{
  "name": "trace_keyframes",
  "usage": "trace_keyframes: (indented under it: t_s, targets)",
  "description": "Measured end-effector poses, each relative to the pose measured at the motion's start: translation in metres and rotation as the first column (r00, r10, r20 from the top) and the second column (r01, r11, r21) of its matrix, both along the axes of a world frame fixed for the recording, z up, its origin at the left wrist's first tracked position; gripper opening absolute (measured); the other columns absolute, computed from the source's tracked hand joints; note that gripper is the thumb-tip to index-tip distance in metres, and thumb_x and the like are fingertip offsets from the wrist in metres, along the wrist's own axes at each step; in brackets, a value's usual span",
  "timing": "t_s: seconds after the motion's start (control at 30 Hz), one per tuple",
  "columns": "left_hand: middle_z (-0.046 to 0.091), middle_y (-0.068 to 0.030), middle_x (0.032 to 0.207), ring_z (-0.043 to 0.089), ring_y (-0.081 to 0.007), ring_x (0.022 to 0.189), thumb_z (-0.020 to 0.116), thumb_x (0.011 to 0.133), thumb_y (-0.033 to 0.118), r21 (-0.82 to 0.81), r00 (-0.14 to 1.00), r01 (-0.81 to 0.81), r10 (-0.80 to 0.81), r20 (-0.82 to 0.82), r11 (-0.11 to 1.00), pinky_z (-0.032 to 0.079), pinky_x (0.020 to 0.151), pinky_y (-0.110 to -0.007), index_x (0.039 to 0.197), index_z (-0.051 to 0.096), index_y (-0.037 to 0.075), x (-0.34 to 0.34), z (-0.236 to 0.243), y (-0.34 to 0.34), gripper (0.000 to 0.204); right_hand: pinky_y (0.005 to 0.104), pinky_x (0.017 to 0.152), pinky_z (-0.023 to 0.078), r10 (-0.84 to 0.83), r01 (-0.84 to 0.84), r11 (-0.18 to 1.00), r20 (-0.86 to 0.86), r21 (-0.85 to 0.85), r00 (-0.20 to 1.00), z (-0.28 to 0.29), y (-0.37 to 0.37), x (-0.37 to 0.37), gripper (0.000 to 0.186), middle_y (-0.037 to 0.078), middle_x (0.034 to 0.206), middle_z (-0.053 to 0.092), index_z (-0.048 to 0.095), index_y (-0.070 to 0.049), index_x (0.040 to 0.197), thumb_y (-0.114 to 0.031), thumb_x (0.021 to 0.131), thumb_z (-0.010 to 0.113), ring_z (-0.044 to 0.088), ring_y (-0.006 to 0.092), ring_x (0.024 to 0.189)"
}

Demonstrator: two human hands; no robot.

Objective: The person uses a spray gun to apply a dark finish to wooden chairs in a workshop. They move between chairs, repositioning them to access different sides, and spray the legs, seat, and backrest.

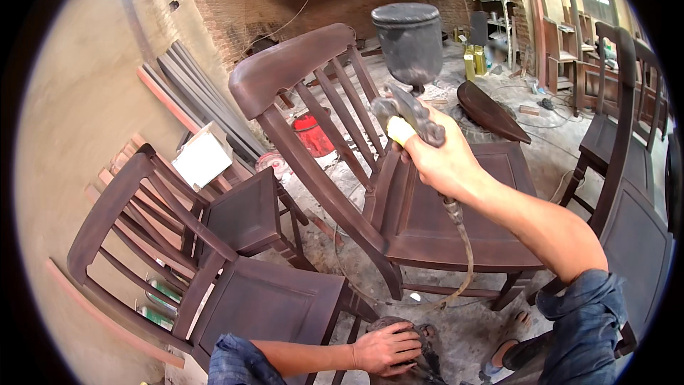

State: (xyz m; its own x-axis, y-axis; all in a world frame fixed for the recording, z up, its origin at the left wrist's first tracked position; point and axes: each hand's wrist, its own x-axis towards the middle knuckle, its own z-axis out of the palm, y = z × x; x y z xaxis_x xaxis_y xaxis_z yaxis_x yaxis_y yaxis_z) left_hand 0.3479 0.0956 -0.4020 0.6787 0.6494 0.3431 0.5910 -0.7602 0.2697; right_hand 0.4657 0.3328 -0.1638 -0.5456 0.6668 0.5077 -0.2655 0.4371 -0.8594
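Observation:
My right hand (434, 150) is closed on a dark spray gun (402, 110) with a black cup (406, 39) on top, a yellow part near my thumb and a hose (463, 242) hanging down. The gun is over a dark brown wooden chair (456, 235) with a slatted back (256, 82), in the middle. My left hand (388, 349) lies with fingers slightly apart on a dark, rounded object (420, 371) at the bottom that I cannot make out, beside the seat of a second brown chair (263, 299).
Another chair (239, 214) stands at left beside leaning boards (178, 85) and a white box (203, 153). A red bucket (310, 139) and curved dark piece (491, 110) sit behind the middle chair. More chairs (605, 142) stand at right; shelves (484, 14) and cans (470, 64) are farther back.

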Motion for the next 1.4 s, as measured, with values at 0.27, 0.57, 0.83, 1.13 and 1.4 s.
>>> trace_keyframes:
  t_s: [0.27,0.57,0.83,1.13,1.4]
  targets:
    - [0.068,-0.0108,0.113,0.063,-0.0271,0.111,0.072,0.085,0.023,-0.022,0.997,-0.049,0.048,-0.057,0.999,0.046,0.106,-0.047,0.109,0.07,0.004,-0.011,0.004,-0.011,0.03,0.0306,0.08,0.049,-0.075,0.069,0.994,0.068,0.089,0.995,-0.062,0.013,0.009,0.044,0.008,0.095,0.067,0.055,-0.006,0.137,-0.018,0.095,0.062,0.058,0.0113,0.084]
    - [0.067,-0.0138,0.114,0.063,-0.0289,0.113,0.071,0.086,0.021,-0.057,0.998,-0.04,0.037,-0.056,0.998,0.045,0.106,-0.046,0.112,0.068,0.003,-0.006,0.01,-0.007,0.032,0.0258,0.055,0.044,-0.016,0.023,0.999,0.198,-0.035,0.98,-0.101,0.021,0.021,0.043,-0.004,0.077,0.056,0.053,-0.011,0.14,-0.011,0.098,0.059,0.053,0.0049,0.066]
    - [0.068,-0.012,0.116,0.064,-0.0284,0.112,0.071,0.088,0.021,-0.073,0.995,-0.075,0.07,-0.067,0.994,0.047,0.106,-0.047,0.112,0.069,0.003,-0.004,0.016,-0.008,0.031,0.0283,0.078,0.048,-0.033,0.034,0.997,-0.013,0.075,0.999,-0.019,0.047,-0.005,0.033,0.005,0.089,0.066,0.061,-0.006,0.124,-0.021,0.095,0.061,0.057,0.0105,0.082]
    - [0.068,-0.0116,0.116,0.064,-0.0277,0.112,0.07,0.089,0.022,-0.088,0.995,-0.072,0.066,-0.073,0.994,0.047,0.106,-0.047,0.111,0.07,0.004,-0.005,0.014,-0.003,0.029,0.0307,0.062,0.044,-0.055,0.055,0.998,0.024,0.005,0.998,-0.013,0.071,-0.012,0.022,0.0,0.07,0.056,0.062,-0.006,0.111,-0.021,0.096,0.06,0.051,0.0096,0.065]
    - [0.068,-0.011,0.112,0.064,-0.0299,0.109,0.07,0.087,0.019,-0.086,0.998,-0.057,0.054,-0.035,0.995,0.046,0.104,-0.049,0.11,0.069,0.004,-0.01,0.013,-0.005,0.028,0.0309,0.067,0.044,-0.073,0.073,0.997,0.164,0.009,0.984,-0.053,0.077,-0.001,0.024,0.0,0.076,0.058,0.062,-0.004,0.11,-0.025,0.097,0.06,0.051,0.0103,0.072]
